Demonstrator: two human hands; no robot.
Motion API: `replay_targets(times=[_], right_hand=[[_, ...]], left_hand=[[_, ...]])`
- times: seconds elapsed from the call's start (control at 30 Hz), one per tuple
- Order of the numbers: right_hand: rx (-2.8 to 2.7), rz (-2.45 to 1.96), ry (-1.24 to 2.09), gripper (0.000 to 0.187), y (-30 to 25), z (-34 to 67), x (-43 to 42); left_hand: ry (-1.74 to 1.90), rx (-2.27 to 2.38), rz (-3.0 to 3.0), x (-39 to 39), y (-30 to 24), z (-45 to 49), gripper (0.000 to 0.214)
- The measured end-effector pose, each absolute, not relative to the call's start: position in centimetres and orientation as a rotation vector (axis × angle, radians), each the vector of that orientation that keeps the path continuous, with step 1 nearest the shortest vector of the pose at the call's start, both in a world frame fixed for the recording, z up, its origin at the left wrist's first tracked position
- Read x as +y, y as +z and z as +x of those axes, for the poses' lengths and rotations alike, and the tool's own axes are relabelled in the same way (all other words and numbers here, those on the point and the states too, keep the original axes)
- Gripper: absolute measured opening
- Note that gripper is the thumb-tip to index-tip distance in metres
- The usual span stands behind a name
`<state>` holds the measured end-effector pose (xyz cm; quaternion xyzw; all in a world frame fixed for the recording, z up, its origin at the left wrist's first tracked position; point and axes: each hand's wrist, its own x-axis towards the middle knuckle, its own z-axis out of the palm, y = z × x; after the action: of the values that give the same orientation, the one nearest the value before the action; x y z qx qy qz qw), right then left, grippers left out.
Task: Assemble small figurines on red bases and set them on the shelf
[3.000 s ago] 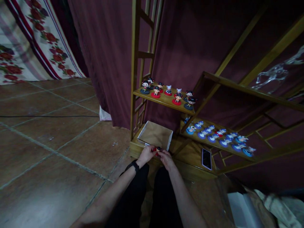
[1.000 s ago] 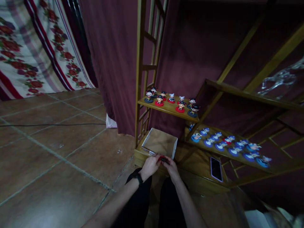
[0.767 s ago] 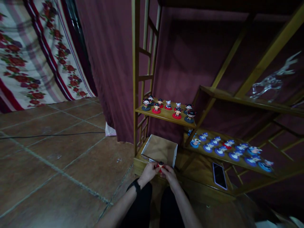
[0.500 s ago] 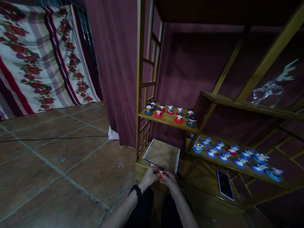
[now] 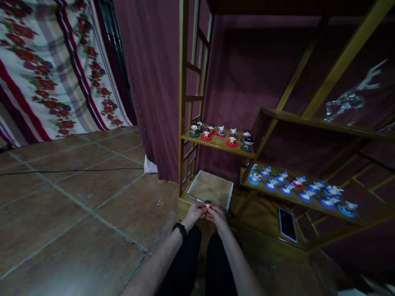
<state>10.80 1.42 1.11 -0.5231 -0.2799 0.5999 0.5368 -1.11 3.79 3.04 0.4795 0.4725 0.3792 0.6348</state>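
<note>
Between my two hands is a small figurine (image 5: 207, 204) with a dark-haired head and a red base. My left hand (image 5: 195, 213) pinches it from the left, and my right hand (image 5: 217, 215) grips it from the right. Both hands are closed, at the near edge of a shallow cardboard box (image 5: 210, 187) on the low wooden ledge. Up on the small shelf (image 5: 219, 142) stand several similar figurines on red or dark round bases, one of them a red-based figurine (image 5: 231, 140) near the front edge.
Several blue-based figurines (image 5: 271, 183) stand along the lower right shelf. A phone (image 5: 287, 225) lies on the ledge beneath them. A clear deer ornament (image 5: 350, 100) occupies the upper right shelf. A cable (image 5: 77, 170) crosses the tiled floor, and a dark curtain (image 5: 154, 94) hangs at the left.
My view has tilted slightly down, so shelves and hands appear higher. The figurine stays between both hands, its face and red base now showing more clearly.
</note>
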Motion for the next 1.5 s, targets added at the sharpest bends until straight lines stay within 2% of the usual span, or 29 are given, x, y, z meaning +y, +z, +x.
replay_targets(times=[0.27,1.0,1.5], right_hand=[[-0.645,-1.222,1.435,0.029,1.1,10.6,1.1],[-0.686,-1.253,1.415,0.033,1.5,10.6,1.2],[-0.675,-1.274,1.391,0.036,0.7,10.8,1.7]], left_hand=[[0.851,1.077,1.062,3.3,3.2,-1.1,0.026],[0.898,1.010,1.046,3.7,2.4,-0.7,0.031],[0.887,0.989,1.030,4.2,2.4,-1.0,0.027]])
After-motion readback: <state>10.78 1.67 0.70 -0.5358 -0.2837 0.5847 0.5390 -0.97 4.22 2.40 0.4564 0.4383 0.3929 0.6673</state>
